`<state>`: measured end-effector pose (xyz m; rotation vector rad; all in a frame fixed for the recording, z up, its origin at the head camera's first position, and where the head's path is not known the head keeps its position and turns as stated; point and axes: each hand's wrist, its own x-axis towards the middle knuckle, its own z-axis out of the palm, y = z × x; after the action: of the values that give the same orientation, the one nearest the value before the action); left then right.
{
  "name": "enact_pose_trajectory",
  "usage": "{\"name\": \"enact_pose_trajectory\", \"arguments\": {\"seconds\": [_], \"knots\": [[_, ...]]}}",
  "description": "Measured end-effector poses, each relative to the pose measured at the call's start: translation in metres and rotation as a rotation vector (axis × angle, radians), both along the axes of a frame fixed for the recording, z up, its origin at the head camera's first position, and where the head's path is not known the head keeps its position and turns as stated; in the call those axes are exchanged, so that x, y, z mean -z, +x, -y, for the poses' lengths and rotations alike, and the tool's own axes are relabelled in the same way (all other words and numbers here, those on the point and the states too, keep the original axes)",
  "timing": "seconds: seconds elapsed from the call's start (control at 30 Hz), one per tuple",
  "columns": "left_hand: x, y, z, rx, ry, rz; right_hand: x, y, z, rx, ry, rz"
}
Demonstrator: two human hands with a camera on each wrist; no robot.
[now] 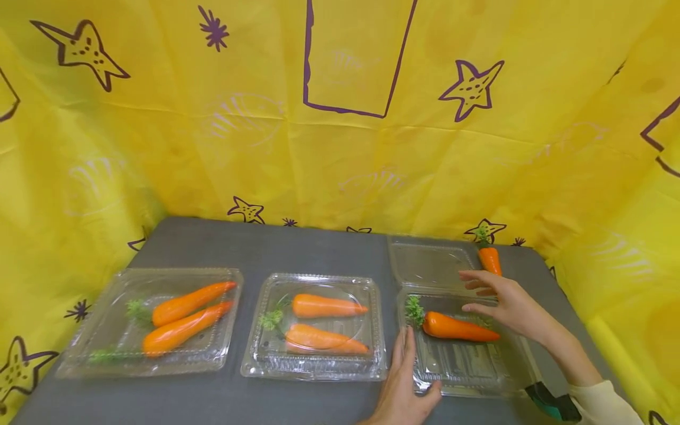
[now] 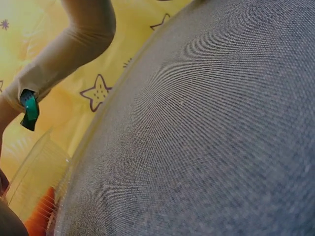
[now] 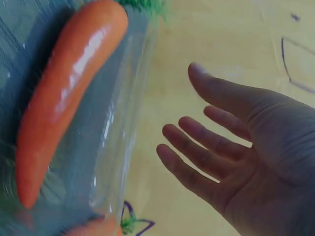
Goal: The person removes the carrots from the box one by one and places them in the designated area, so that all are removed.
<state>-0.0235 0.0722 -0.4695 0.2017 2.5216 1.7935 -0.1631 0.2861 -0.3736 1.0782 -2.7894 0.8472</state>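
Observation:
A clear plastic clamshell container [image 1: 462, 369] stands with its lid [image 1: 432, 262] folded back toward the wall. One orange carrot [image 1: 459, 327] with a green leafy top lies in its base. My left hand [image 1: 401, 383] touches the base's front left corner, fingers straight along the left side and thumb by the front edge. Above the base's right rear, my right hand [image 1: 510, 304] hovers with fingers spread and nothing in it. Behind that hand a second carrot [image 1: 490, 260] lies beside the lid. The right wrist view shows the palm and the carrot [image 3: 69, 98] apart.
Left of the open container, a closed clear container [image 1: 313, 369] holds two carrots. Farther left, another closed container [image 1: 212, 360] also holds two. All stand on a grey table [image 1: 319, 242], bordered by yellow cloth walls [image 1: 340, 153] with purple drawings.

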Motion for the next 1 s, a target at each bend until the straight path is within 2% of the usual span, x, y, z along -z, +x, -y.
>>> {"name": "enact_pose_trajectory", "arguments": {"seconds": [0.23, 0.57, 1.0], "knots": [[0.001, 0.001, -0.002, -0.008, -0.006, 0.000, 0.005, 0.013, 0.012, -0.049, 0.039, 0.086], [0.001, 0.001, 0.000, -0.003, -0.042, -0.029, 0.022, 0.021, 0.020, -0.124, 0.031, -0.049], [0.001, 0.001, -0.001, 0.012, -0.034, -0.020, 0.041, 0.028, 0.022, -0.123, 0.013, 0.020]]}}
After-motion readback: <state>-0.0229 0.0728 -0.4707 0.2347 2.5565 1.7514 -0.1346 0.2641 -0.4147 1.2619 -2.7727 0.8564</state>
